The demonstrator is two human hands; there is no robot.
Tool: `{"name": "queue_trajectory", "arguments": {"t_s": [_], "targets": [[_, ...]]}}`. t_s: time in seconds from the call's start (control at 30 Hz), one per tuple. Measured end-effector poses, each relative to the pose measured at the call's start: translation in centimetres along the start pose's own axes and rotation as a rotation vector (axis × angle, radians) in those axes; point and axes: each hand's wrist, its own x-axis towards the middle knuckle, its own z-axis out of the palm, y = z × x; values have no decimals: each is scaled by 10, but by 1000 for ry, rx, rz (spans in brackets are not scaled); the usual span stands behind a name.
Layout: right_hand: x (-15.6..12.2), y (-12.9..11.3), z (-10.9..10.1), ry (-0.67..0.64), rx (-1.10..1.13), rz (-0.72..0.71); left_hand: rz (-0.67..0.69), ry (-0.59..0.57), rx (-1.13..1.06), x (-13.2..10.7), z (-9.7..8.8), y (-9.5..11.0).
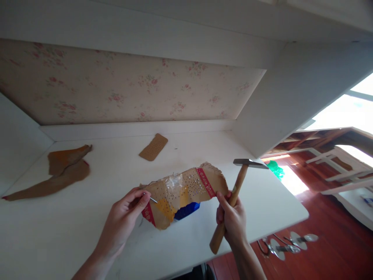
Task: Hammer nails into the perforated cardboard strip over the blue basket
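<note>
A torn piece of brown cardboard (190,190) with red tape strips and many small punched holes is held up between my hands. My left hand (124,216) pinches a thin metal nail (153,200) at the cardboard's left end, and its fingers also seem to grip that edge. In my right hand (232,217) is a hammer (239,182) with a wooden handle, its metal head pointing up and away. The thumb of that hand presses on the cardboard's right edge. Partly hidden behind the cardboard lies a blue object (187,211) on the white desk (271,202).
A small cardboard rectangle (153,147) with rows of holes lies near the back of the desk. Torn cardboard scraps (67,171) lie at the left. A white shelf panel (279,89) rises on the right. Beyond the desk edge, a light fixture (281,249) rests on the red floor.
</note>
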Motion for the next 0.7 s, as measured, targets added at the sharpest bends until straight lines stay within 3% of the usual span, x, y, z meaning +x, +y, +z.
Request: {"name": "queue_trajectory", "arguments": {"t_s": [0.17, 0.4, 0.7], "targets": [[-6, -5, -1, 9, 53, 15, -15, 6, -36, 0, 3, 5], [-14, 7, -8, -9, 8, 86, -127, -5, 11, -11, -11, -10], [-11, 23, -9, -27, -68, 89, -29, 26, 252, 0, -4, -18]]}}
